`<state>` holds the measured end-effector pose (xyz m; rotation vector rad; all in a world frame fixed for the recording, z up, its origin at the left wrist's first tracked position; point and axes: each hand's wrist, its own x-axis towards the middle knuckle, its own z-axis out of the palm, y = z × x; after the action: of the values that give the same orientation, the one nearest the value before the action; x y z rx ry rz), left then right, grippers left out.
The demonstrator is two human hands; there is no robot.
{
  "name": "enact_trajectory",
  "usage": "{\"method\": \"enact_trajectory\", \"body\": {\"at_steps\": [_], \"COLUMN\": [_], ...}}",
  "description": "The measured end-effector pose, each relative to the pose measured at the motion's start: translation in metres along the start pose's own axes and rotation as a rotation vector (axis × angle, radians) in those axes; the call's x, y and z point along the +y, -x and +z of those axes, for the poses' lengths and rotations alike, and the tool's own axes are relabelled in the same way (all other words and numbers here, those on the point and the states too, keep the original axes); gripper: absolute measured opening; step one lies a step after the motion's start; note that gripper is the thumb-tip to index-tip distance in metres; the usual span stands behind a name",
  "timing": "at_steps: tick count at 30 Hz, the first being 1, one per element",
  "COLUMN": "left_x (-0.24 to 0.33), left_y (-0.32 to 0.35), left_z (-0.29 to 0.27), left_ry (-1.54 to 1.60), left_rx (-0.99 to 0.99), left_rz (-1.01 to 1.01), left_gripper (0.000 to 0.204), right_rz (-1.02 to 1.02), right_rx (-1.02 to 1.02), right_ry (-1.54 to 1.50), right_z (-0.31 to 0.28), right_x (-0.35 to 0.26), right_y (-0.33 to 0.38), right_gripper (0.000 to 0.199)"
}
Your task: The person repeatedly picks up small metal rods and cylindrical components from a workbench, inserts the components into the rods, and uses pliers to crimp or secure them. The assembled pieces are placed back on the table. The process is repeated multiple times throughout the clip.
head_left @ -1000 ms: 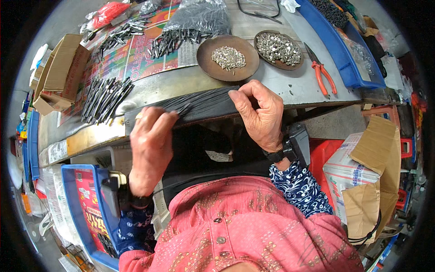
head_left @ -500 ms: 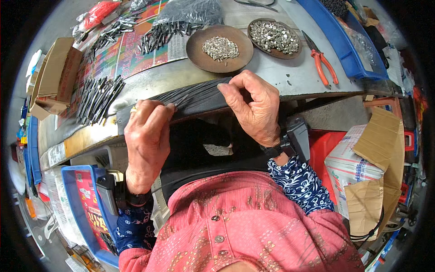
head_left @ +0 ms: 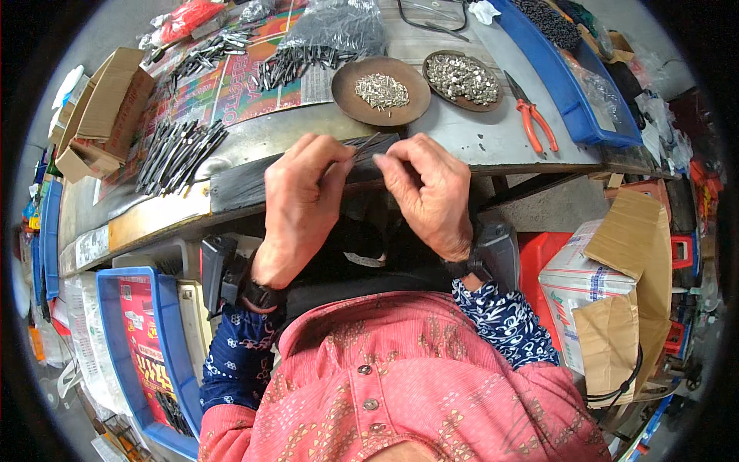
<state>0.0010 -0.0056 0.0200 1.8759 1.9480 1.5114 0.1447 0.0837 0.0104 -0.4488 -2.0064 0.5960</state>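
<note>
My left hand (head_left: 302,204) is closed in a pinch on a thin dark strand (head_left: 369,144), whose tip sticks out up and to the right. Close beside it, the thumb and forefinger of my right hand (head_left: 429,196) are pressed together; anything between them is too small to make out. Both hands hover over the bench's front edge, where a black strip (head_left: 239,187) of dark strands lies. Just behind them, a round brown dish (head_left: 346,100) holds small silvery pins (head_left: 382,91). A second dish (head_left: 468,106) beside it is heaped with small shiny metal pieces (head_left: 462,77).
Red-handled pliers (head_left: 533,123) lie at the right, near a long blue tray (head_left: 589,127). A bundle of black sticks (head_left: 177,156) rests on the left, by an open cardboard box (head_left: 108,108). Below are a blue bin (head_left: 108,339) and an opened carton (head_left: 631,308).
My left hand has moved right and slightly up, close to my right hand, bringing the thin strand along. My right hand stays nearly in place. The view has shifted a little.
</note>
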Motion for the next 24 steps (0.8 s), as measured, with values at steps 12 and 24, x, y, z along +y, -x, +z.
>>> {"method": "enact_trajectory", "body": {"at_steps": [12,24], "left_x": [0.028,0.023], "left_y": [0.029,0.036], "left_z": [-0.017,-0.019], "left_ry": [0.633,0.632], "left_rx": [0.022,0.138], "left_rz": [-0.330,-0.212], "left_gripper": [0.013,0.013], "right_rz": [-0.076,-0.027], "right_rx": [-0.066,-0.046], "right_ry": [-0.086,-0.163], "right_z": [0.007,0.022], "right_x": [-0.024,-0.038], "right_y": [0.001,-0.002], "right_gripper": [0.018,0.016]}}
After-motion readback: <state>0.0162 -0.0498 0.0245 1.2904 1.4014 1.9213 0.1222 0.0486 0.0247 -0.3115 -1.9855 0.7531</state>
